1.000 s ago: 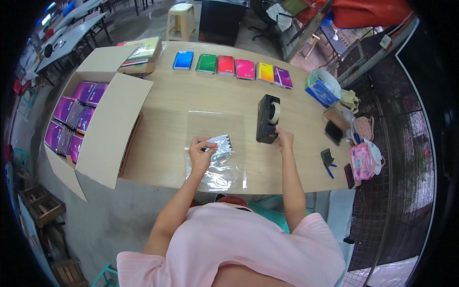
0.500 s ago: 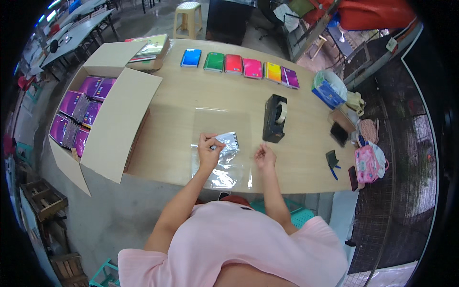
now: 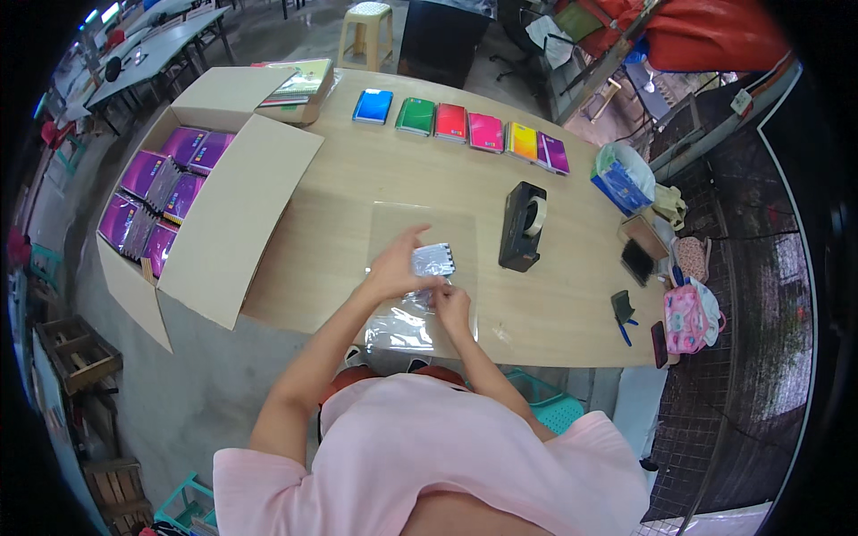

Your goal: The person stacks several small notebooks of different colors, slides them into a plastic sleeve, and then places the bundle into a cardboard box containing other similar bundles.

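A small spiral-bound notebook (image 3: 434, 260), in clear plastic with its pale side up, lies on a transparent sheet (image 3: 386, 219) near the table's front. My left hand (image 3: 396, 268) rests at its left edge, fingers stretched out and thumb reaching under its near side. Just below the notebook, my right hand (image 3: 451, 306) is closed in a pinch by the left thumb, over the loose shiny plastic (image 3: 402, 329). What sits between those fingertips is too small to make out. To the right stands a black tape dispenser (image 3: 523, 228) with a roll in it.
An open cardboard box (image 3: 246, 214) of wrapped purple notebooks stands at the left, its flap overhanging the table. Several coloured notebooks (image 3: 450, 122) line the far edge. Rightward are a blue bin (image 3: 623, 179), a blue-handled tool (image 3: 624, 322), a phone (image 3: 660, 344) and a pink pouch (image 3: 686, 319).
My right hand has moved left from beside the tape dispenser to the notebook's near edge. My left hand has loosened its pinch and spread its fingers. The whole view has shifted slightly.
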A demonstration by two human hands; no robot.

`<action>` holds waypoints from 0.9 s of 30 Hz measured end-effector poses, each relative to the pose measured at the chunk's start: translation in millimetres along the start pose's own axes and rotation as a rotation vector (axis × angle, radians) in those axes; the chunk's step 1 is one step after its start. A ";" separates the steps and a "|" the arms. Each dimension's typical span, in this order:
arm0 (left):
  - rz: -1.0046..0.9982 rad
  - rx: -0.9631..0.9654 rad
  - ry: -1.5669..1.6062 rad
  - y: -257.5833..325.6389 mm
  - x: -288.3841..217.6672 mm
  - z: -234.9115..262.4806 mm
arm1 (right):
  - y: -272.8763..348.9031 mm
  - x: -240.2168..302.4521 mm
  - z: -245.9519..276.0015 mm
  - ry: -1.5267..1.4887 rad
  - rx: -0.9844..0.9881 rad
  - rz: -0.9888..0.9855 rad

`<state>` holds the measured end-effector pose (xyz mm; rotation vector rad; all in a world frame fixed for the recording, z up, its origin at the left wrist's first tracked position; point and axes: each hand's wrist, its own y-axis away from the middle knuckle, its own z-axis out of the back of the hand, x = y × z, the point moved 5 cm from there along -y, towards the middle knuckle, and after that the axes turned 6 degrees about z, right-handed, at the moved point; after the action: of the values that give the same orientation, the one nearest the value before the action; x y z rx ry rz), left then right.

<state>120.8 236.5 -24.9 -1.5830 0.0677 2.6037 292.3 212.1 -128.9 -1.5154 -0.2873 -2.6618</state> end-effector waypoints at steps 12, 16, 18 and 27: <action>-0.106 -0.253 -0.052 34.7 21.8 -8.6 | -30.5 54.2 37.8 -0.560 0.219 0.324; 0.180 -0.036 0.260 22.5 58.7 -37.1 | -42.4 34.0 32.0 -0.430 0.267 0.357; 0.090 -0.075 0.000 22.9 52.6 -29.6 | -47.2 13.8 41.8 -0.309 0.351 0.323; -0.542 0.008 -0.636 9.3 -78.4 67.2 | -41.3 167.9 136.3 0.401 0.175 0.963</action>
<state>96.4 228.6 75.6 -0.5809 -0.3427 2.4925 315.2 284.9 77.6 -0.7298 0.1934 -1.9923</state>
